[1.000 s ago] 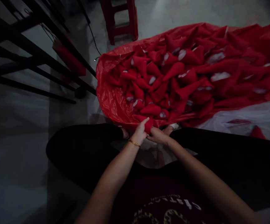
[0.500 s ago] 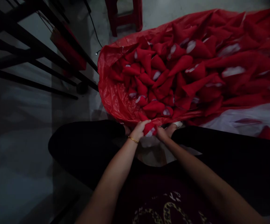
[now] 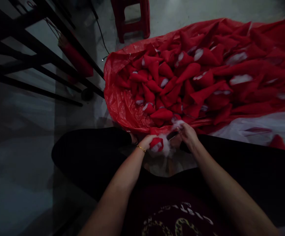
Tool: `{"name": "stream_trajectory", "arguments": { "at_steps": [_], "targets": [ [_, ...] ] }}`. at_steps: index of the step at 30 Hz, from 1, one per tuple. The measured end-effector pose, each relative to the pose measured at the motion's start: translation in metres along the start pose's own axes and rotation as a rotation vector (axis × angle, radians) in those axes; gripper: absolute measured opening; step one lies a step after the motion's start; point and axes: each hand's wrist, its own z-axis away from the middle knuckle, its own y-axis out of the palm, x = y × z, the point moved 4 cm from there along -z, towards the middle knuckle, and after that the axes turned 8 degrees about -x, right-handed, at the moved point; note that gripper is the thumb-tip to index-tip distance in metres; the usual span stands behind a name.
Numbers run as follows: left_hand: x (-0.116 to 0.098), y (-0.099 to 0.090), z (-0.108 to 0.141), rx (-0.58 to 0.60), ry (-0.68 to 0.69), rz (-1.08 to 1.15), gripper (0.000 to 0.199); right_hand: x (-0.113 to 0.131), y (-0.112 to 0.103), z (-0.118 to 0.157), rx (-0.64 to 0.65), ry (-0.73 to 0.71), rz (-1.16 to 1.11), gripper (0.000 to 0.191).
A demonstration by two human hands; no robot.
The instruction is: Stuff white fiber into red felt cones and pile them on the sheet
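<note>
My left hand [image 3: 147, 141] is closed around a small red fabric cone [image 3: 154, 144] with white stuffing showing at its open end. Loose white fluff [image 3: 166, 147] hangs beside that opening. My right hand [image 3: 188, 133] is a little to the right, its fingers pinched at a tuft of white stuffing [image 3: 178, 124]. A dark, narrow object [image 3: 172, 135] reaches from the right fingers toward the red cone; its exact kind is too dim to make out. Just beyond both hands lies a red plastic bag [image 3: 115, 101] holding many similar stuffed red cones [image 3: 162, 114].
A red plastic stool [image 3: 132, 28] stands behind the bag. Black metal bars [image 3: 66, 70] cross the left side, with a dark cable [image 3: 100, 31] near them. Sheer white plastic [image 3: 250, 126] lies at the right, by my leg.
My right hand has moved away from the red cone, up and to the right, and now has white stuffing at its fingers. More fluff shows at the cone, which my left hand still holds.
</note>
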Motion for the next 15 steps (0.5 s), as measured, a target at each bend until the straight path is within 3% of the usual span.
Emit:
{"name": "stream_trajectory", "arguments": {
  "at_steps": [2, 6, 9, 12, 15],
  "targets": [
    [-0.007, 0.0, 0.001, 0.006, 0.017, 0.077, 0.006, 0.013, -0.005, 0.008, 0.018, 0.029, 0.024, 0.028],
    [-0.027, 0.007, 0.011, 0.059, 0.091, 0.27, 0.013, 0.028, -0.001, 0.049, 0.171, 0.004, 0.302, 0.022],
    [-0.037, 0.017, 0.021, 0.117, 0.134, 0.43, 0.017, 0.045, 0.005, 0.084, 0.077, -0.2, 0.373, 0.023],
    [-0.04, 0.031, 0.031, 0.145, 0.15, 0.469, 0.021, 0.061, 0.021, 0.107, -0.01, -0.496, 0.426, 0.015],
    [-0.043, 0.041, 0.04, 0.159, 0.189, 0.515, 0.022, 0.063, 0.05, 0.111, 0.122, -0.735, 0.727, 0.016]
  ]
}}
